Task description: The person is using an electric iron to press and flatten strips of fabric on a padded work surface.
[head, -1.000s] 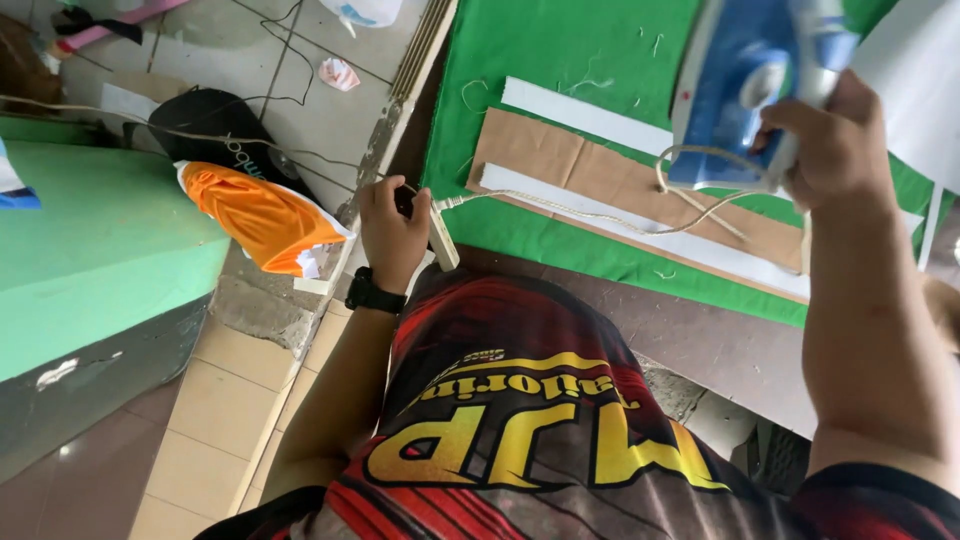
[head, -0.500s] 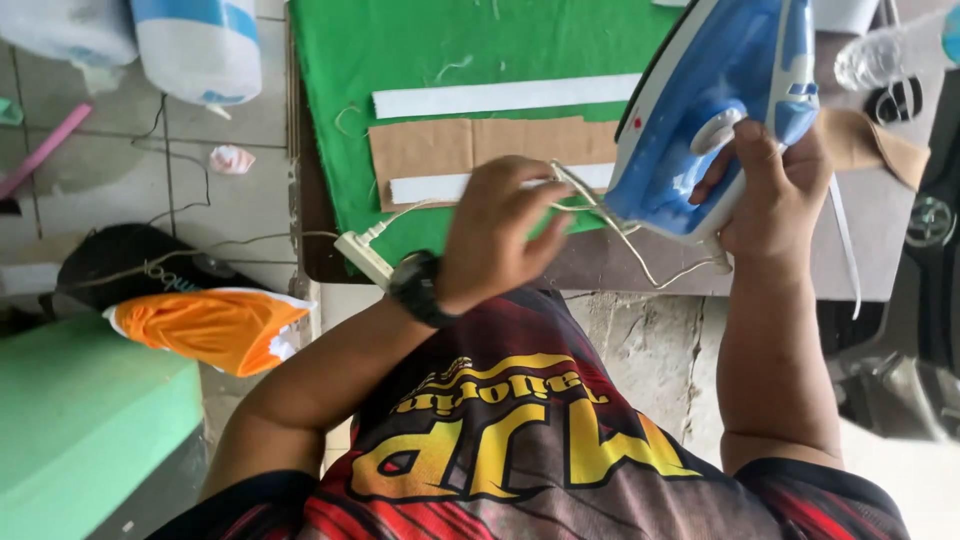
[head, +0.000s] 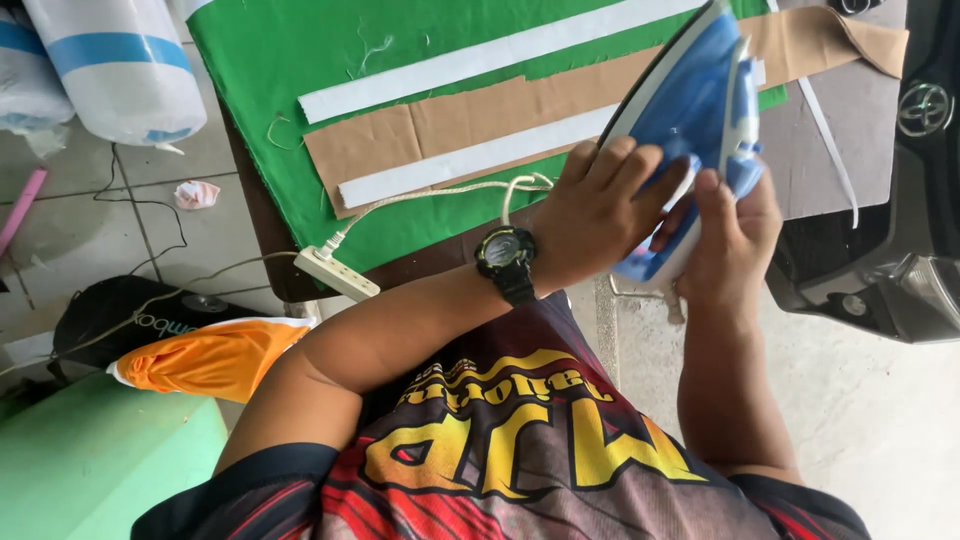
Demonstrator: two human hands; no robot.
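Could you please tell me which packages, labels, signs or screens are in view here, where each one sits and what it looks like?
Wrapped rolls: upper left on the floor, white cylinders with blue bands.
Orange bag: lower left, crumpled, white edge.
Black bag: left floor, pale lettering.
Wristwatch: left wrist, black, small round face.
Shirt print: bottom centre, yellow lettering on red and black.

Two strips lie on a cloth covering the table, with a paper band between them. A power strip sits at the table's near edge, left of the iron. Both hands, left and right, meet at the iron. Rolls stand left of the table.
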